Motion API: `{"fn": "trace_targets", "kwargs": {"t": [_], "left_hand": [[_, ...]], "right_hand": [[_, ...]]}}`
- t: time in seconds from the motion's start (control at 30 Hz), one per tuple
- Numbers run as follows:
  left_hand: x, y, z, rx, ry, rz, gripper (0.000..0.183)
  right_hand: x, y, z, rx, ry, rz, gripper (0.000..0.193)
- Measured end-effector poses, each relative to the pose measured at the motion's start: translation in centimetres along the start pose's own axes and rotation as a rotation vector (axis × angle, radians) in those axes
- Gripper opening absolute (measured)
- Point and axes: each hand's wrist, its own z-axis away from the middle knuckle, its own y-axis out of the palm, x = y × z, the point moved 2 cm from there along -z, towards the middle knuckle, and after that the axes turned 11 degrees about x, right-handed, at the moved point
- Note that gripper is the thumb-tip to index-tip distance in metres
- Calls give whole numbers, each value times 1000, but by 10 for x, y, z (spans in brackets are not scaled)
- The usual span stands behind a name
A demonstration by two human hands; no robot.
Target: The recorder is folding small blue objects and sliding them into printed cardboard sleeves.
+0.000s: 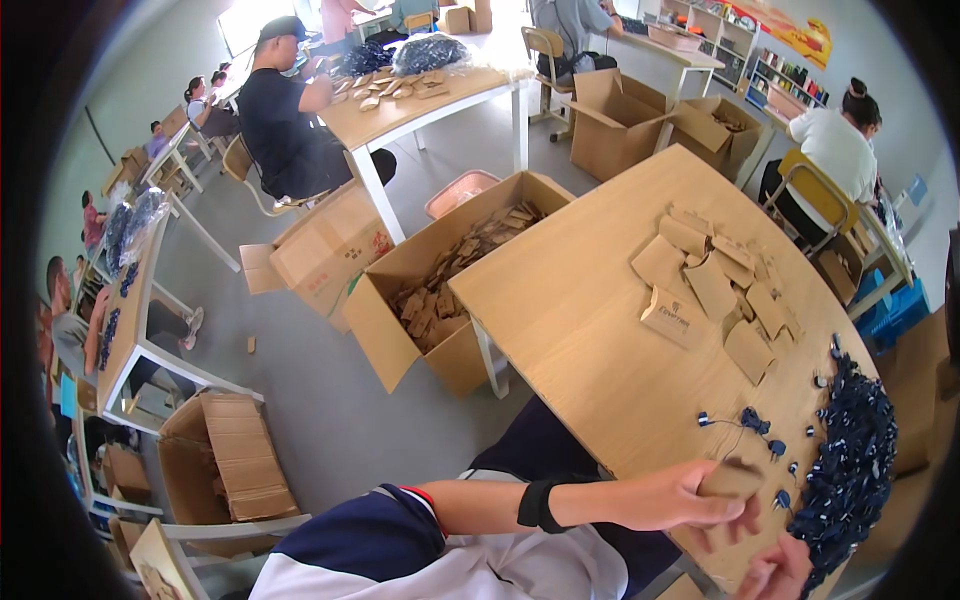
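My left hand (690, 502), with a black band on its wrist, is closed around a small brown cardboard sleeve (732, 479) above the table's near right part. Close by at the lower edge, my right hand (778, 570) has its fingers curled; whatever they may hold is hidden. Beside it lies a big heap of dark blue corded pieces (850, 450) with pale bits, which look like earphones. A few loose corded pieces (754, 421) are scattered left of the heap. Farther back on the wooden table (560, 300) sits a pile of flat brown cardboard sleeves (712, 285).
An open carton (455, 358) full of cardboard sleeves stands against the table's left side. Another carton (235, 455) is at the lower left. A person in black (290, 120) sits at a table beyond; a person in white (838, 140) sits at the right. Blue stools (895, 305) stand behind the heap.
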Motion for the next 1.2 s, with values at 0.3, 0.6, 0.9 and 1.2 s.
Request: {"fn": "trace_targets", "kwargs": {"t": [0.3, 0.6, 0.9, 1.2], "left_hand": [[-28, 29, -27, -72, 83, -103, 62], [-31, 66, -16, -269, 843, -1007, 28], [-56, 52, 10, -81, 824, -1400, 44], [-63, 49, 5, -367, 262, -988, 19]], "right_hand": [[27, 32, -35, -236, -445, -21, 24], [37, 35, -9, -422, -501, -266, 26], [62, 38, -32, -299, -42, -1011, 61], [27, 30, -25, 132, 2, -1287, 30]]}}
